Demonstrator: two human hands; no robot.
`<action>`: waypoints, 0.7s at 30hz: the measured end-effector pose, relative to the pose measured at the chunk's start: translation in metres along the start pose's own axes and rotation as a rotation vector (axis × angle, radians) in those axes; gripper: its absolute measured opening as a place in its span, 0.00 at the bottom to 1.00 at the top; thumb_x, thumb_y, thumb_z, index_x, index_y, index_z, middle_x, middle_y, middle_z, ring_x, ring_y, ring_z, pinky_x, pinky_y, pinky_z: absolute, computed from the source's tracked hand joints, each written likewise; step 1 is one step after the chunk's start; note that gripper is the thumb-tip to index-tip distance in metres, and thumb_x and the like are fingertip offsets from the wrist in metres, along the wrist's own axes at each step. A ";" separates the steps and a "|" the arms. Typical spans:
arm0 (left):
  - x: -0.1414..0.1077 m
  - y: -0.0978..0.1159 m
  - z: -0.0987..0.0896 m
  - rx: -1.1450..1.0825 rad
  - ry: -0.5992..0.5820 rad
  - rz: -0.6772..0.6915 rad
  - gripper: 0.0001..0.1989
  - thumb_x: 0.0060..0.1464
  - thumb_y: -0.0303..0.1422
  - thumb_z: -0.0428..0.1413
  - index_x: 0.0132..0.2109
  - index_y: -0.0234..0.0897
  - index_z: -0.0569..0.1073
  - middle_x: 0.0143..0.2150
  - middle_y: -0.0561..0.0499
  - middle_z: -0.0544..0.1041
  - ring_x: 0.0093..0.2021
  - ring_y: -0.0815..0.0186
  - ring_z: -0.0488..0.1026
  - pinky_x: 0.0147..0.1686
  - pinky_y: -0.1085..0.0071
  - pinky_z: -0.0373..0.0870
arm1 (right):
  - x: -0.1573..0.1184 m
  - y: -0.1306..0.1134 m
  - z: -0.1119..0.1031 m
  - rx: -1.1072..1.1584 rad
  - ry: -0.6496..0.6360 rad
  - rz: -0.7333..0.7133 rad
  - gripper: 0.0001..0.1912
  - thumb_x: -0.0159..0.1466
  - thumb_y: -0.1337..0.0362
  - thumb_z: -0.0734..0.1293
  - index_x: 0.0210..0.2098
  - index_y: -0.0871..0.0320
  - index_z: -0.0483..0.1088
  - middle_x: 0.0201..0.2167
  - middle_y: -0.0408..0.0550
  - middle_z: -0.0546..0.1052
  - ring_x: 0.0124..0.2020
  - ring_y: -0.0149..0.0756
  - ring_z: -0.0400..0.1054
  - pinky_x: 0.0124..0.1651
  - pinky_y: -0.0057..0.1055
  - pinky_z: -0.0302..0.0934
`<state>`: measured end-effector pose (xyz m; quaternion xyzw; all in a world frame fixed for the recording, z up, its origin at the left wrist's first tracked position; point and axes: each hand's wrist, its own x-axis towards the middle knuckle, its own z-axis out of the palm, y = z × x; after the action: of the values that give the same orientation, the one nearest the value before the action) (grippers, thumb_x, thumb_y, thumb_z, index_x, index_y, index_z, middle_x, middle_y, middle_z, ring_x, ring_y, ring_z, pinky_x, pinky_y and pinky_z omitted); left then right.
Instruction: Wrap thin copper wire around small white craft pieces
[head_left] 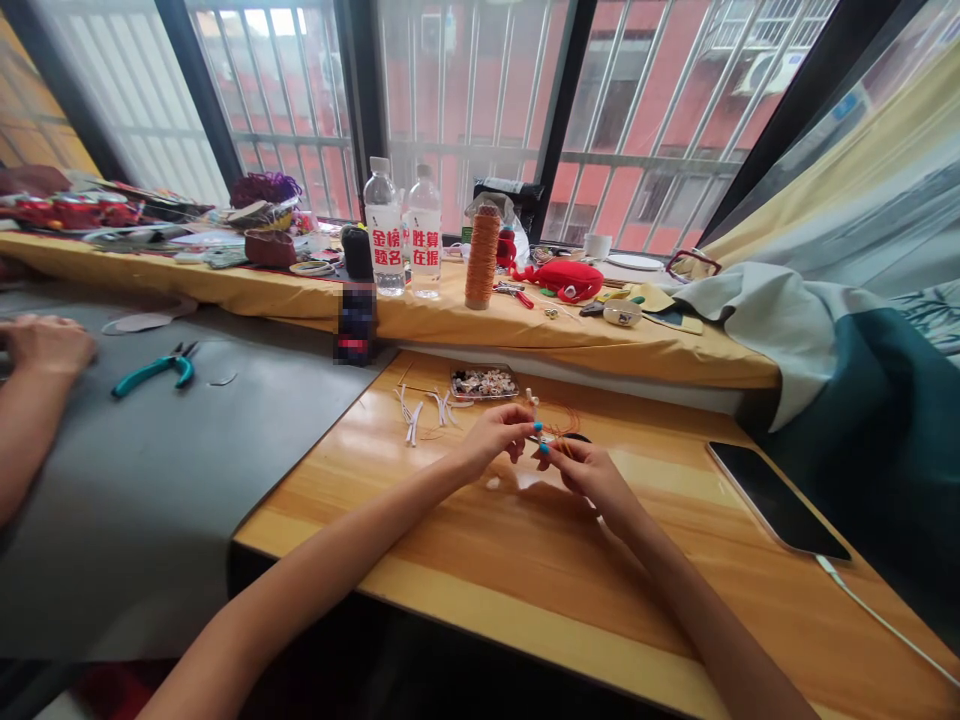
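Over the wooden table, my left hand (pixel 495 440) pinches a small whitish knobbed piece (pixel 532 399) that stands up above its fingertips. My right hand (pixel 592 472) is closed just to the right, thumb and finger pinched at the lower end of the same piece. Orange thread (pixel 568 418) loops out beside the fingers, and some strands cross near my right hand. A dark curved object (pixel 577 438) lies partly hidden behind my hands. Beyond them sits a clear tray (pixel 516 391) of small pale and dark pieces. White strips (pixel 412 424) lie to its left.
A phone (pixel 780 500) with a white cable rests at the right. On the grey mat (pixel 247 430) lie teal pliers (pixel 154 372), near another person's hand (pixel 49 345). The yellow-covered ledge (pixel 660 362) holds two water bottles (pixel 386 235), an orange thread spool (pixel 482 257) and a red pouch (pixel 566 280).
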<state>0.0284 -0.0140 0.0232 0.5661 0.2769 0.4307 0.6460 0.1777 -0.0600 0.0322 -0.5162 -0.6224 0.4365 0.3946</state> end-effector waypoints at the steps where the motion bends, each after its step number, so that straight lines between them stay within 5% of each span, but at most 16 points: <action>1: 0.000 0.000 0.000 0.008 0.006 0.019 0.12 0.41 0.36 0.55 0.29 0.32 0.64 0.19 0.58 0.62 0.15 0.78 0.58 0.14 0.80 0.56 | 0.000 -0.001 0.001 -0.064 -0.019 -0.028 0.16 0.51 0.54 0.63 0.22 0.62 0.67 0.13 0.37 0.59 0.14 0.21 0.47 0.17 0.23 0.40; 7: -0.004 0.004 0.006 0.082 -0.019 0.076 0.12 0.42 0.37 0.53 0.30 0.33 0.62 0.20 0.59 0.63 0.13 0.79 0.58 0.12 0.81 0.52 | -0.004 -0.007 0.003 -0.178 -0.137 -0.088 0.17 0.54 0.53 0.60 0.23 0.62 0.67 0.13 0.38 0.58 0.14 0.22 0.47 0.17 0.23 0.42; 12: -0.005 0.009 0.003 0.140 -0.166 -0.037 0.12 0.41 0.38 0.54 0.28 0.31 0.64 0.18 0.58 0.62 0.18 0.78 0.59 0.15 0.81 0.54 | -0.004 -0.003 0.002 -0.298 -0.056 -0.160 0.17 0.57 0.54 0.57 0.24 0.61 0.67 0.15 0.40 0.63 0.16 0.24 0.53 0.20 0.23 0.48; 17: 0.002 0.006 -0.004 0.168 0.005 -0.018 0.11 0.41 0.37 0.53 0.26 0.32 0.63 0.19 0.58 0.66 0.13 0.80 0.55 0.12 0.80 0.49 | -0.001 0.005 -0.001 -0.742 0.034 -0.371 0.14 0.60 0.58 0.55 0.40 0.58 0.65 0.36 0.48 0.71 0.34 0.34 0.64 0.34 0.28 0.56; 21: 0.005 0.004 -0.007 0.144 0.061 -0.032 0.10 0.41 0.36 0.53 0.25 0.33 0.62 0.17 0.57 0.68 0.11 0.81 0.50 0.11 0.80 0.43 | 0.002 0.009 -0.010 -1.097 0.145 -0.573 0.14 0.61 0.62 0.52 0.35 0.58 0.68 0.32 0.50 0.71 0.34 0.36 0.64 0.35 0.29 0.55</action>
<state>0.0238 -0.0059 0.0263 0.5933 0.3357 0.4165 0.6015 0.1890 -0.0565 0.0269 -0.4846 -0.8413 -0.1061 0.2148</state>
